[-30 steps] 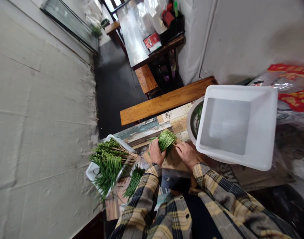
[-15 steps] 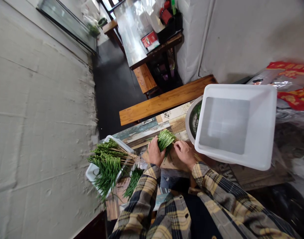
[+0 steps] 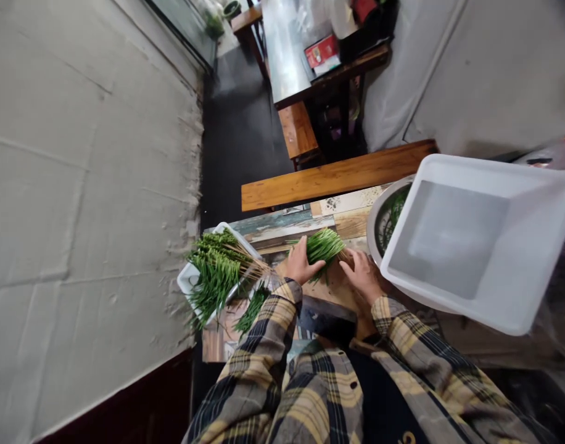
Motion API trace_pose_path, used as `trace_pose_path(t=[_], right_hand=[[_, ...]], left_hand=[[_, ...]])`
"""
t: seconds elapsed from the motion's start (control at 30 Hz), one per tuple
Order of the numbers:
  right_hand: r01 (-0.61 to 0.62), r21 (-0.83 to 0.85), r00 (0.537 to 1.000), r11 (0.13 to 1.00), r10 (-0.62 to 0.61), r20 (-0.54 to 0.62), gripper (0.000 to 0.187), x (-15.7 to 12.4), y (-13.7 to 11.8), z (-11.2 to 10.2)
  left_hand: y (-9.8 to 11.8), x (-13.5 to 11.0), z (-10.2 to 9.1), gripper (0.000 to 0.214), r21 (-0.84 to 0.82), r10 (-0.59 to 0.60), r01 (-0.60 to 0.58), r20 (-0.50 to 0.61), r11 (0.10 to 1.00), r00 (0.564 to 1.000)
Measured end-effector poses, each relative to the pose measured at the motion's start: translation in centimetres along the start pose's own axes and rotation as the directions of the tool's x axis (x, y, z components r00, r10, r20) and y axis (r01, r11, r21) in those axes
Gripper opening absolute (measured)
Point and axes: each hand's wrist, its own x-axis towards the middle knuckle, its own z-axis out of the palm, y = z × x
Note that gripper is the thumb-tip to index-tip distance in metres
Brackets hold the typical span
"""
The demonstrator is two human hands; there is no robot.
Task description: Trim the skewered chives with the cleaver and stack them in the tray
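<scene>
A bundle of green chives on thin wooden skewers lies on a wooden board. My left hand curls around its left side, fingers behind and thumb in front. At the right end, my right hand is around the skewer ends, thumb and fingers slightly parted; its grip looks loose. Left of my hands, a white tray bears more skewered chives, their sticks pointing right. Loose chives lie by my left sleeve. Nearer my body rests a dark, broad blade, apparently a cleaver.
To the right, a white plastic tub sits partly over a metal basin with greens in it. A wooden bench runs behind the patterned table. A rough pale wall borders the left. Another table stands farther back.
The camera view has shifted, so everything sits further right. My right hand has gone from a pinch at the skewers to a wider hold with the thumb apart. My left hand stays on the chives.
</scene>
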Motion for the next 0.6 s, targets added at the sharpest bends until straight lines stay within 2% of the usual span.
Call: trace_pose_path(t=[0.07, 0.17, 0.3, 0.4, 0.5, 0.6], right_hand=[[0.038, -0.079, 0.999, 0.996, -0.035, 0.041, 0.044, -0.1, 0.2, 0.1], [0.088, -0.226, 0.993, 0.970, -0.068, 0.093, 0.041, -0.5, 0.3, 0.2], [0.122, -0.363, 0.987, 0.924, -0.074, 0.143, 0.032, -1.1, 0.1, 0.4], [0.142, -0.403, 0.982, 0.904, -0.078, 0.170, 0.028, -1.3, 0.3, 0.6], [0.165, -0.396, 0.977, 0.903, -0.096, 0.188, 0.031, -1.3, 0.5, 0.7], [0.172, -0.344, 0.983, 0.923, -0.138, 0.120, 0.042, -1.9, 0.6, 0.1]], left_hand=[[-0.9, -1.4, -1.5, 0.070, -0.215, -0.117, 0.093, -0.104, 0.972, 0.988], [-2.1, -4.3, -3.6, 0.054, -0.496, -0.274, 0.129, -0.231, 0.858, 0.933], [-3.4, -8.6, -4.7, 0.052, -0.683, -0.421, 0.157, -0.239, 0.714, 0.875], [-4.7, -11.8, -4.1, 0.051, -0.729, -0.509, 0.221, -0.199, 0.648, 0.837], [-6.2, -14.7, -2.3, 0.047, -0.741, -0.585, 0.293, -0.163, 0.604, 0.795], [-7.6, -17.2, 0.2, 0.040, -0.716, -0.581, 0.327, -0.134, 0.617, 0.803]])
